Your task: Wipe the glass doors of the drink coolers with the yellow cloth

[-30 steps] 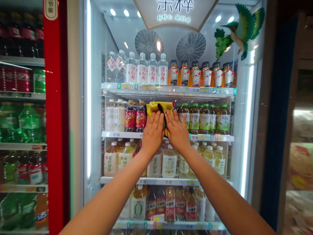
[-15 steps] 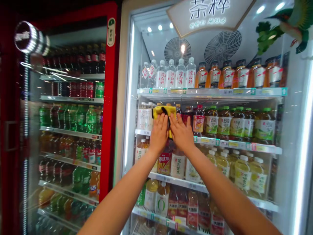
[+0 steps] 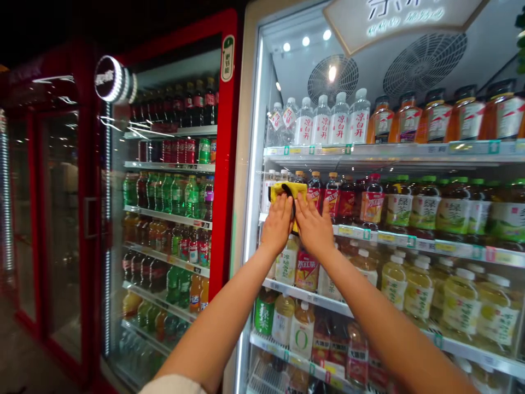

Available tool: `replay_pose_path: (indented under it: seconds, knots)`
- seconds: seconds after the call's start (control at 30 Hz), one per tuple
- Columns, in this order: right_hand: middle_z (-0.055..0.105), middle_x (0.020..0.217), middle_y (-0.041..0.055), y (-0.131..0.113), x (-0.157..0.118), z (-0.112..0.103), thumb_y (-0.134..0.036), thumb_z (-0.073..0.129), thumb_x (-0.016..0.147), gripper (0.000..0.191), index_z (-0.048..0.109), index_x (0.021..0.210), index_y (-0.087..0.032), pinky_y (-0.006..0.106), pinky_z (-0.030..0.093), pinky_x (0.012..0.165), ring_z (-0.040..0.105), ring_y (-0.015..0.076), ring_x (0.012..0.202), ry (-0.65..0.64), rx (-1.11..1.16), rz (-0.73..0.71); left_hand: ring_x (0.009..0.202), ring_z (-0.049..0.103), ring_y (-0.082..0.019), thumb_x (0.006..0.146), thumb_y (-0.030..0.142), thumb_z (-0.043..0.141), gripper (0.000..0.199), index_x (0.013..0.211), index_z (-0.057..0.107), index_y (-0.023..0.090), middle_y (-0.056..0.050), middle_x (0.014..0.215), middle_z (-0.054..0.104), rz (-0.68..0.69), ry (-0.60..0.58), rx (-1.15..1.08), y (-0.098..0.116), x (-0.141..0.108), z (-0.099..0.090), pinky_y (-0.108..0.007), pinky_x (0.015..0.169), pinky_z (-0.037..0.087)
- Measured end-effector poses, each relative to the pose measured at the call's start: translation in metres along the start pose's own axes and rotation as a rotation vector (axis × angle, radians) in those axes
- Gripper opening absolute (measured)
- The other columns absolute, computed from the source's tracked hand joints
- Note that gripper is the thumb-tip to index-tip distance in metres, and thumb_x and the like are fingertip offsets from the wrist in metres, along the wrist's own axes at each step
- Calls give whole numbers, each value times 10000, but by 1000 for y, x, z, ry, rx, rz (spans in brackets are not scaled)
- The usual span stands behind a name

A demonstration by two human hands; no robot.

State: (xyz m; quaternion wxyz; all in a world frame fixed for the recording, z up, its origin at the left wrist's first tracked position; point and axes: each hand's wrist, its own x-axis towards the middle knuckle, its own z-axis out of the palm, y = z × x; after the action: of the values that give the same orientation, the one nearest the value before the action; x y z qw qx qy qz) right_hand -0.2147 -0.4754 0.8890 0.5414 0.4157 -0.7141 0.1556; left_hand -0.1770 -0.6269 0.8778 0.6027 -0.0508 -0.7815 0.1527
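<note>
A yellow cloth (image 3: 296,189) with dark edging lies against the glass door of a lit drinks cooler, in front of the second shelf's left part. My left hand (image 3: 278,223) rests flat on its lower left, fingers stretched upward and close together. Beside it, my right hand (image 3: 315,227) presses on the cloth's right side with fingers extended and thumb apart. The hands nearly meet at the fingertips. Both arms reach forward and up. Behind the glass, red-labelled tea bottles (image 3: 332,196) stand just right of the cloth; the hands hide part of the shelf.
Green-capped tea bottles (image 3: 399,202) fill the second shelf's right side; clear water bottles (image 3: 339,120) stand above. Left of this cooler is a red-framed cooler (image 3: 228,164) with a door handle (image 3: 89,218). More red cabinets (image 3: 36,219) stand farther left.
The view has swung left, showing more red cabinets. My hands and the cloth have slid left across the glass, uncovering red-labelled bottles to their right. Both hands stay flat on the cloth.
</note>
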Motion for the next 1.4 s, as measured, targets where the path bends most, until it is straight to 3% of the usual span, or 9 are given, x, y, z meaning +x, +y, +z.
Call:
replay_pose_path:
  seconds: [0.2,0.3,0.47,0.6,0.77,0.9,1.03,1.27,1.4]
  knots:
    - [375,1634,111,-41,-27,30,-108,395,982,568,427,1548,-140,623,31,1281,321,266,1540,-58,-7,-123,1563,215,-293,996,185,457,818,1631,-51,103,-255,1666,249,53,-24,17,-30,-74,7,-512,1190,421]
    - [388,1629,115,-43,-19,30,-95,377,982,581,418,1557,-164,620,32,1280,321,261,1541,-7,-27,-58,1570,203,-281,987,185,477,784,1634,44,96,-232,1679,232,118,-52,22,-42,-59,5,-496,1224,374]
    - [346,1650,138,-72,36,39,-118,370,988,605,357,1591,-172,653,59,1263,284,287,1555,20,-26,85,1572,189,-300,981,209,519,720,1615,195,101,-225,1670,272,108,-65,54,-91,-19,-12,-513,1236,338]
    - [365,1646,123,-114,41,59,-93,411,955,638,371,1584,-196,650,86,1261,320,300,1539,-6,-28,76,1548,243,-343,987,218,521,710,1610,202,96,-277,1632,322,12,-48,70,-121,-52,-13,-548,1183,407]
    - [420,1607,167,-139,1,70,-183,446,987,572,407,1558,-150,677,111,1239,330,329,1531,-39,-80,46,1522,301,-349,996,195,502,651,1595,264,103,-263,1603,390,97,-83,35,-127,-102,-8,-500,1128,487]
    - [428,1602,176,-142,6,68,-228,469,993,556,429,1539,-131,697,134,1223,315,357,1533,-6,-126,108,1527,302,-321,996,168,492,601,1572,332,102,-214,1606,414,204,-99,27,-136,-81,-21,-464,1174,446]
    - [432,1600,181,-153,30,73,-200,441,994,554,420,1540,-107,671,228,1203,369,351,1500,67,-107,165,1538,294,-286,999,160,490,602,1579,331,144,-192,1610,417,186,-91,5,-152,-63,-31,-478,1210,397]
    - [630,1446,120,-168,3,87,-193,498,972,456,597,1415,-156,494,425,1074,537,315,1280,166,-15,48,1532,313,-291,1013,124,421,566,1573,340,127,-208,1542,506,81,-45,-170,-147,-114,-25,-480,1160,477]
    - [721,1312,108,-166,-1,96,-173,517,951,360,705,1259,-171,424,478,924,603,287,1070,290,43,48,1551,240,-297,1024,113,394,538,1561,354,129,-189,1530,525,160,-61,-243,-155,-112,-30,-464,1164,481]
